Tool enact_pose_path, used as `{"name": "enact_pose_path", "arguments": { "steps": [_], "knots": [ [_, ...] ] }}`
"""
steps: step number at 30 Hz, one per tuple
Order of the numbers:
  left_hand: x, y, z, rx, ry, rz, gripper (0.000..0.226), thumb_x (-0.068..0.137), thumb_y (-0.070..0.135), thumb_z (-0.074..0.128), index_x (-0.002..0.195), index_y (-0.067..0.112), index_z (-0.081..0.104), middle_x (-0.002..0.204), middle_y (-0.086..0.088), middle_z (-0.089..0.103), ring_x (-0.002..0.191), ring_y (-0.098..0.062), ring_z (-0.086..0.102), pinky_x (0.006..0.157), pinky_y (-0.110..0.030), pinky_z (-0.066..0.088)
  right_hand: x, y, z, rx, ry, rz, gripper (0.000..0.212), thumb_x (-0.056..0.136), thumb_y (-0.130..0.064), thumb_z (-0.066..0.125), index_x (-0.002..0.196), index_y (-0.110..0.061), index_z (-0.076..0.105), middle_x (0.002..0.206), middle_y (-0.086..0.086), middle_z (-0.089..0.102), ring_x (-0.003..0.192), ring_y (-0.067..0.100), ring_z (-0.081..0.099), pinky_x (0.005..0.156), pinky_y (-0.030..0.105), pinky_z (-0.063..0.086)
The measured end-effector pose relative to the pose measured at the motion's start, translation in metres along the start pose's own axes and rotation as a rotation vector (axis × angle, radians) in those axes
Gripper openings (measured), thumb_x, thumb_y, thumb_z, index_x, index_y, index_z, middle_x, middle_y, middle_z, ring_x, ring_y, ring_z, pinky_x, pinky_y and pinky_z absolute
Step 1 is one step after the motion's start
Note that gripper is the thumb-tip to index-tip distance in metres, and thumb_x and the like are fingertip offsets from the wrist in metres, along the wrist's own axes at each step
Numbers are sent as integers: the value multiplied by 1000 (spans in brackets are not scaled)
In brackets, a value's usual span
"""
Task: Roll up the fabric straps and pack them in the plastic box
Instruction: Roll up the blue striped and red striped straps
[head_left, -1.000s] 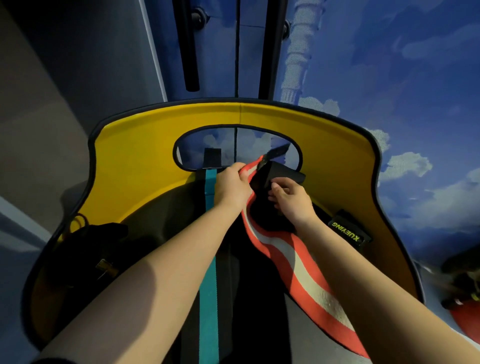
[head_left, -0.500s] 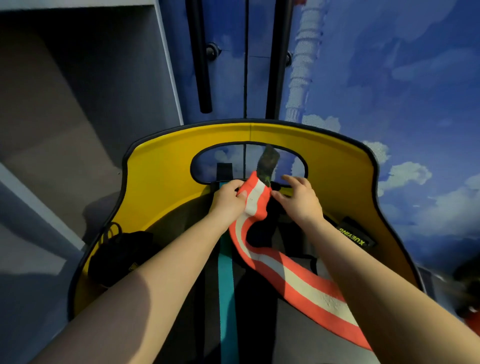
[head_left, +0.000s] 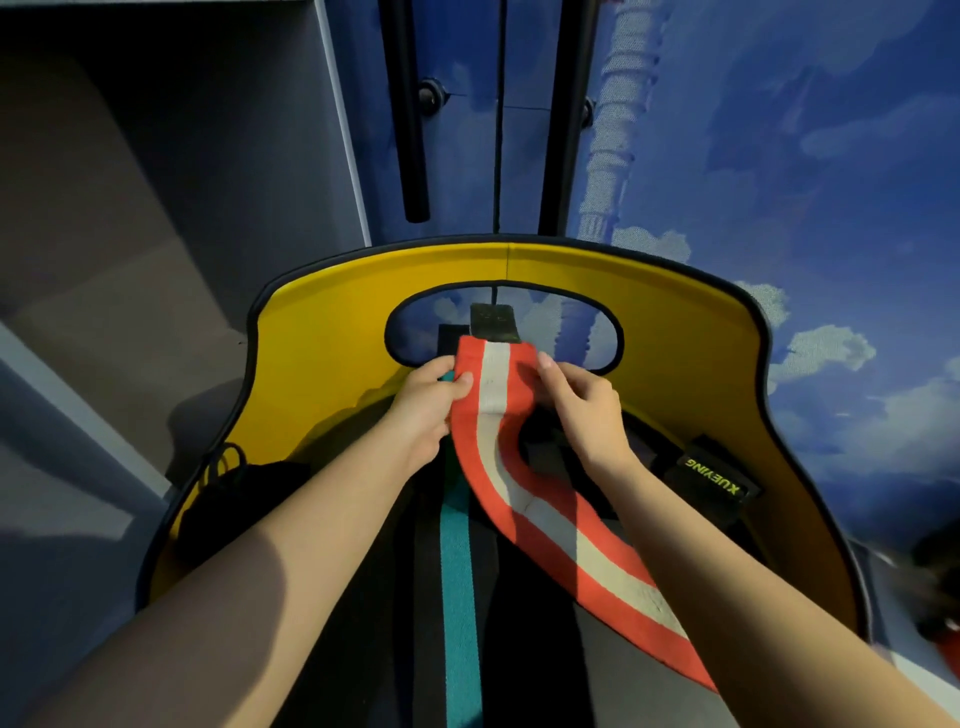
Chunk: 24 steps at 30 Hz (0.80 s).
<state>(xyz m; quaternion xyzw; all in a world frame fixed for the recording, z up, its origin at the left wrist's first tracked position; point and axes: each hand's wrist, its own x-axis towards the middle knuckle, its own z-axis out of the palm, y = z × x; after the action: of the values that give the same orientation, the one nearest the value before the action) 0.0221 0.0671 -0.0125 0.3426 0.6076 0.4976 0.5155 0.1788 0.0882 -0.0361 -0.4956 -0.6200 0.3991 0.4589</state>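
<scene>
A red strap with a white middle stripe (head_left: 545, 519) runs from the lower right up to the centre of a yellow chair. My left hand (head_left: 426, 410) pinches its upper left edge with thumb and fingers. At the upper right edge, my right hand (head_left: 576, 405) pinches it too. A dark tab (head_left: 493, 322) sticks out of the strap's top end. Under my left arm a black strap with a teal stripe (head_left: 460, 597) lies along the seat. The plastic box is not in view.
The yellow chair back (head_left: 675, 364) with an oval cutout curves around the work area. A black strap labelled XUEYING (head_left: 711, 475) lies at the right of the seat. A dark bag (head_left: 234, 499) sits at the left. Blue cabinet doors with black handles (head_left: 410, 130) stand behind.
Both hands have flattened the red strap's top end, so its full striped width faces up. The dark tab now points straight up past the end.
</scene>
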Motion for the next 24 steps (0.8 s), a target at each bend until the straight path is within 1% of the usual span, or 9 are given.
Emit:
{"name": "enact_pose_path", "arguments": {
  "steps": [2,4,5,8,12,15,19,22,24],
  "knots": [
    [0,7,-4,-100,-36,-20,25,98,5,44,120,9,55,97,-7,65,78,-15,61,66,-29,50,-11,-7,2,-52,-61,-76,26,91,-45,53,78,-27,68,72,-11,67,68,-1,59,67,17,45],
    [2,13,-9,-142,-43,-29,26,98,5,43,121,9,54,98,-6,65,79,-15,62,67,-29,51,-15,-10,6,-84,-118,-80,25,89,-46,55,89,-25,70,78,-15,69,72,-4,61,64,10,43],
    [3,16,-11,-146,-47,-35,26,98,6,43,121,9,54,102,-7,64,80,-15,62,68,-29,51,-14,-10,8,-59,-122,-62,24,88,-45,56,91,-25,69,75,-18,68,70,-5,60,62,9,42],
    [13,19,-16,-125,-45,-57,24,99,6,41,119,13,53,112,-11,61,87,-19,61,71,-30,51,-4,-8,20,-39,-92,-6,17,88,-44,59,85,-29,67,69,-15,67,63,-2,58,60,17,44],
    [36,7,-22,-64,36,-85,30,100,8,41,127,12,51,125,-14,59,108,-27,59,80,-37,50,12,1,40,-157,-135,77,18,91,-37,56,90,-24,68,86,-3,70,78,13,65,69,28,51],
    [54,-6,-23,-36,70,-115,34,100,10,41,133,13,48,129,-14,58,114,-29,58,86,-39,49,20,9,52,-236,-154,204,22,94,-34,52,94,-18,65,76,-1,63,61,22,65,53,32,56],
    [67,-21,-20,75,61,-122,38,100,15,40,139,14,43,133,-11,55,119,-28,54,94,-41,46,28,26,64,-334,-126,307,25,94,-35,50,92,-15,64,82,7,66,70,30,67,69,45,58],
    [73,-31,-22,268,124,-61,42,100,16,42,141,13,40,137,-9,51,123,-27,51,95,-36,44,29,36,69,-355,-122,352,23,94,-35,51,86,-16,63,86,10,68,67,30,68,68,45,59],
    [75,-38,-27,349,136,-51,47,98,11,45,144,14,35,143,-10,45,127,-27,47,98,-38,44,27,39,72,-364,-137,366,23,94,-34,52,89,-14,64,86,10,68,66,29,68,65,44,60]
  ]
}}
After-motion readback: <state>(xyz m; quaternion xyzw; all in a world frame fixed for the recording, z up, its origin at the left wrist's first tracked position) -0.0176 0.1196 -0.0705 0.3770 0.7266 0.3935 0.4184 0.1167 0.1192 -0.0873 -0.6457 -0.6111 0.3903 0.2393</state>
